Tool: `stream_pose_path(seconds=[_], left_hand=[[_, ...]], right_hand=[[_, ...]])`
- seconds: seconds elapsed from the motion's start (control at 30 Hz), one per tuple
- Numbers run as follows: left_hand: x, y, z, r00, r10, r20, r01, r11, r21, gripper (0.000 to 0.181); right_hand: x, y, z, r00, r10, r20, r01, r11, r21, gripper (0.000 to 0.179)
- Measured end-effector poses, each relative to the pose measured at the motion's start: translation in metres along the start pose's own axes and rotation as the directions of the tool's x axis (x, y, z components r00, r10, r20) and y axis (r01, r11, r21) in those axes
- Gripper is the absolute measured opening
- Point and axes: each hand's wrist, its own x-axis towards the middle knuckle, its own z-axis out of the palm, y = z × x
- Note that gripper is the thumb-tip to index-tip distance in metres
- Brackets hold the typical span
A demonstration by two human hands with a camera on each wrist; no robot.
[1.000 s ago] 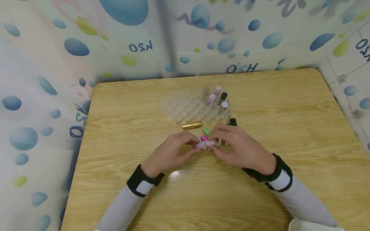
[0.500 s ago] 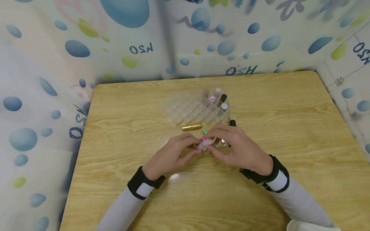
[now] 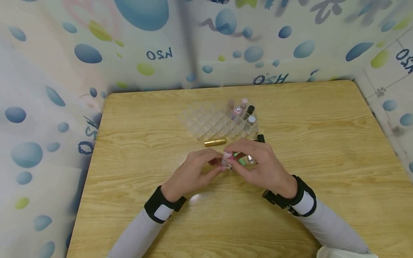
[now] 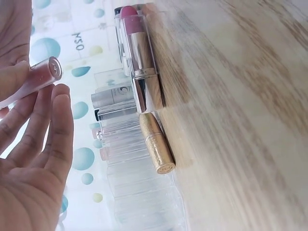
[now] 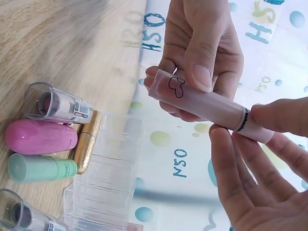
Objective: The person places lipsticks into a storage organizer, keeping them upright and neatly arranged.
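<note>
A pinkish lip gloss tube [image 5: 202, 103] with a black outline drawing is held in the air between both hands. My left hand [image 3: 195, 172] pinches the body near its base, thumb against the side. At the other end, the fingers of my right hand [image 3: 262, 165] pinch the pink cap [image 5: 255, 132]. The flat base end of the tube [image 4: 55, 69] faces the left wrist camera. Below and behind the hands lie a magenta oval lip product [image 5: 41, 136], a green tube [image 5: 42, 168], a gold lipstick [image 5: 87, 143] and clear-capped lipsticks [image 4: 142, 57].
Behind the hands stands a clear divided organizer [image 3: 206, 123], with several cosmetics in its right-hand slots. A black-capped item [image 3: 260, 138] is just in front of its right corner. The wooden table [image 3: 142, 122] meets a patterned wall covering [image 3: 206, 39] at the back.
In the head view, the lip gloss tube has swung from nearly level to steeper, its cap end moving up and left. My right hand has shifted left with it; the left hand has barely moved.
</note>
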Motion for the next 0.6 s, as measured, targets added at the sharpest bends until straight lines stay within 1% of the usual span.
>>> stream_pose_path(seconds=[0.1,0.17,0.27,0.37,0.47,0.57,0.6], left_hand=[[0.000,0.000,-0.003,1.000,-0.009,-0.020,0.010,0.998,0.059,0.024],[0.000,-0.001,-0.006,0.998,-0.016,-0.054,0.022,0.992,0.124,0.029],[0.002,-0.005,-0.014,0.992,-0.030,-0.125,0.059,0.970,0.238,0.035],[0.004,-0.014,-0.022,0.979,-0.043,-0.200,0.112,0.932,0.344,0.038],[0.006,-0.024,-0.029,0.962,-0.072,-0.263,0.187,0.876,0.444,0.043],[0.008,-0.034,-0.034,0.944,-0.133,-0.301,0.274,0.824,0.496,0.051],[0.008,-0.037,-0.036,0.939,-0.155,-0.308,0.299,0.811,0.503,0.053]], right_hand=[[0.003,0.001,-0.002,0.998,-0.045,-0.034,0.044,0.999,-0.014,0.030],[0.005,0.002,-0.005,0.995,-0.077,-0.058,0.076,0.997,-0.016,0.033],[0.008,0.005,-0.012,0.992,-0.088,-0.086,0.086,0.996,-0.033,0.033],[0.010,0.009,-0.021,0.992,-0.062,-0.106,0.057,0.997,-0.050,0.033],[0.013,0.013,-0.030,0.990,-0.046,-0.134,0.036,0.996,-0.076,0.033],[0.015,0.018,-0.039,0.984,-0.066,-0.165,0.047,0.992,-0.119,0.033],[0.016,0.020,-0.041,0.982,-0.070,-0.174,0.047,0.990,-0.132,0.032]])
